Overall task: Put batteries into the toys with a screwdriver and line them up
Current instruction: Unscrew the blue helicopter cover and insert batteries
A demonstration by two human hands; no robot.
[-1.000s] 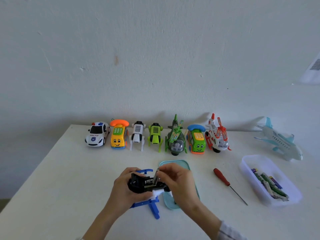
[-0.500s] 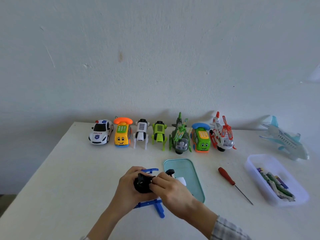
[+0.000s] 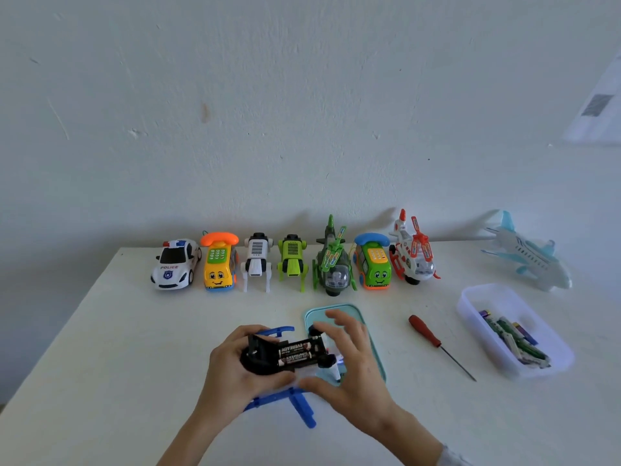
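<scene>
I hold a blue-and-black toy (image 3: 289, 356) upside down over the near middle of the table (image 3: 100, 348). Its open compartment shows two black batteries (image 3: 295, 353). My left hand (image 3: 232, 368) grips the toy's left end. My right hand (image 3: 349, 361) holds the right end between the thumb below and the fingers spread above. Blue rotor blades (image 3: 299, 405) stick out beneath. A red-handled screwdriver (image 3: 433, 339) lies on the table to the right. A clear tub (image 3: 470, 301) at the far right holds several batteries (image 3: 514, 339).
Several toys stand in a row along the wall, from a police car (image 3: 173, 264) to a red-and-white helicopter (image 3: 415, 253). A pale blue airplane (image 3: 527, 253) sits apart at the right. A teal tray (image 3: 336, 309) lies under my right hand.
The toy has been turned so that its battery compartment faces up, with both batteries showing. My right hand has opened its fingers and moved to the toy's right end.
</scene>
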